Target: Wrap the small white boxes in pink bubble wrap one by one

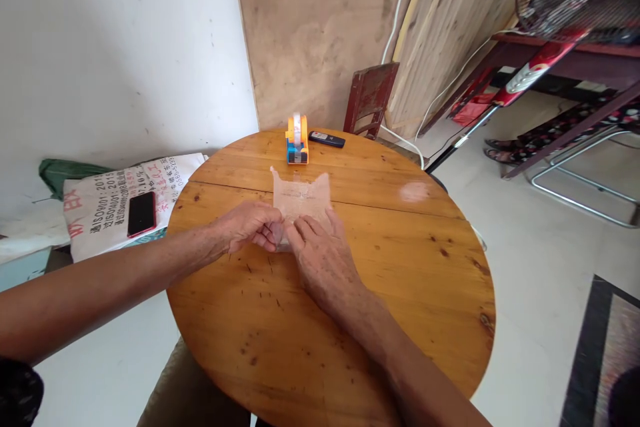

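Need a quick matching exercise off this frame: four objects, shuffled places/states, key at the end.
Things
1. orange-and-blue plastic tape dispenser
2. slim black remote control
3. black-screened phone with red edge
4. thin, pale translucent sheet

Places/states
A. on white material with red and black lettering
B. partly under the person's right hand
C. lying near the far edge of the round wooden table
D. carrying a tape roll

Pairs: 1-D, 2-C, 3-A, 4-B
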Tool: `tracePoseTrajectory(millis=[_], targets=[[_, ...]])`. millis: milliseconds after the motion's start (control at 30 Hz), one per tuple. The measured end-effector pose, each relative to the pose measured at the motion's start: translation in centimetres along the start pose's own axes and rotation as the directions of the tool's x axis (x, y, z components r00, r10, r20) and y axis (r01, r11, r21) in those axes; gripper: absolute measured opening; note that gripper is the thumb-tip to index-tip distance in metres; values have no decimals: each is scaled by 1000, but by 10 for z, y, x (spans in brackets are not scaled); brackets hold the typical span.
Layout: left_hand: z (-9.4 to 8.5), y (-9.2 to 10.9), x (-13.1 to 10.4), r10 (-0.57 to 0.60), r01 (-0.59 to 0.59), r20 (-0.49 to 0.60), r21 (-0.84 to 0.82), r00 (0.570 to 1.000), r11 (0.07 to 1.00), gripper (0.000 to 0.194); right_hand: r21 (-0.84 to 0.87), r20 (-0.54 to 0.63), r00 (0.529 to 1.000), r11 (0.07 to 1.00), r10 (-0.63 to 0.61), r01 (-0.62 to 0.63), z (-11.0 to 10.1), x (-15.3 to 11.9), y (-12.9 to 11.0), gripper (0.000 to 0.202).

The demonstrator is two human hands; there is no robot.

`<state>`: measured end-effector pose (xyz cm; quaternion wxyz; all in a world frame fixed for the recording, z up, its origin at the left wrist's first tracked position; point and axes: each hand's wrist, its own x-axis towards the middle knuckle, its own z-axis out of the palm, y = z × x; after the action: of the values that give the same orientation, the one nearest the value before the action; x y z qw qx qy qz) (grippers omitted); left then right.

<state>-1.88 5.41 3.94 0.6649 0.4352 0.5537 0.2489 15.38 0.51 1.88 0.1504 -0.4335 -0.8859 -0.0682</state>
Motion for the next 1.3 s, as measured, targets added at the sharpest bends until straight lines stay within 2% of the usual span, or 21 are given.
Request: tracePoseTrajectory(millis=[100, 167, 200, 233, 267, 300, 333, 400, 467, 500, 567, 667, 733, 800, 867, 933, 1133, 1300], targets=[[0, 4, -8, 36, -40, 59, 55, 998, 998, 14, 180, 34, 998, 982, 58, -63, -8, -1, 6, 42], [2, 1, -11, 131, -144, 76, 211, 988, 967, 18, 266, 58, 995, 959, 82, -95, -10, -1, 11, 40], [3, -3, -11, 219, -236, 90, 334, 972, 912, 18, 301, 59, 994, 948, 93, -107, -9, -1, 14, 40], [5, -8, -11, 330, -336, 97, 463, 939, 820, 16, 334, 52, 993, 936, 103, -115, -7, -2, 18, 39], [7, -14, -9, 463, -417, 72, 572, 883, 706, 13, 364, 36, 992, 923, 118, -123, -4, -3, 22, 38], [9, -21, -6, 588, -470, 60, 669, 806, 576, 10, 388, 8, 990, 912, 139, -131, -1, -4, 26, 37], [10, -28, -4, 688, -501, 79, 745, 721, 440, 7, 402, -20, 986, 904, 164, -143, 3, -4, 30, 36], [13, -40, 2, 831, -532, 111, 812, 544, 239, 6, 396, -57, 972, 899, 227, -187, 10, -6, 38, 36], [16, -48, 6, 903, -552, 141, 825, 405, 119, 8, 363, -54, 958, 899, 283, -245, 13, -7, 45, 35], [17, -51, 8, 922, -564, 149, 821, 357, 86, 9, 348, -37, 952, 897, 303, -271, 13, -7, 47, 34], [19, -56, 9, 943, -593, 152, 804, 296, 57, 13, 329, 6, 939, 887, 343, -325, 11, -7, 50, 33], [22, -59, 10, 953, -616, 143, 786, 266, 54, 18, 291, 58, 899, 854, 435, -432, 6, -6, 51, 46], [22, -61, 11, 954, -621, 146, 782, 262, 51, 19, 259, 98, 851, 812, 516, -522, 4, -5, 51, 56], [23, -62, 11, 954, -630, 155, 776, 255, 42, 19, 257, 185, 797, 755, 574, -603, 4, -4, 51, 63], [23, -62, 11, 956, -637, 159, 770, 245, 35, 19, 284, 285, 763, 709, 580, -645, 6, -3, 51, 67], [23, -62, 12, 957, -638, 163, 769, 241, 30, 20, 321, 302, 767, 697, 566, -641, 10, -2, 50, 64], [22, -61, 12, 952, -608, 166, 793, 256, 26, 21, 401, 65, 813, 731, 578, -552, 18, -4, 47, 50], [21, -59, 10, 944, -536, 182, 844, 276, -6, 19, 430, -26, 829, 755, 559, -495, 17, -1, 40, 45]])
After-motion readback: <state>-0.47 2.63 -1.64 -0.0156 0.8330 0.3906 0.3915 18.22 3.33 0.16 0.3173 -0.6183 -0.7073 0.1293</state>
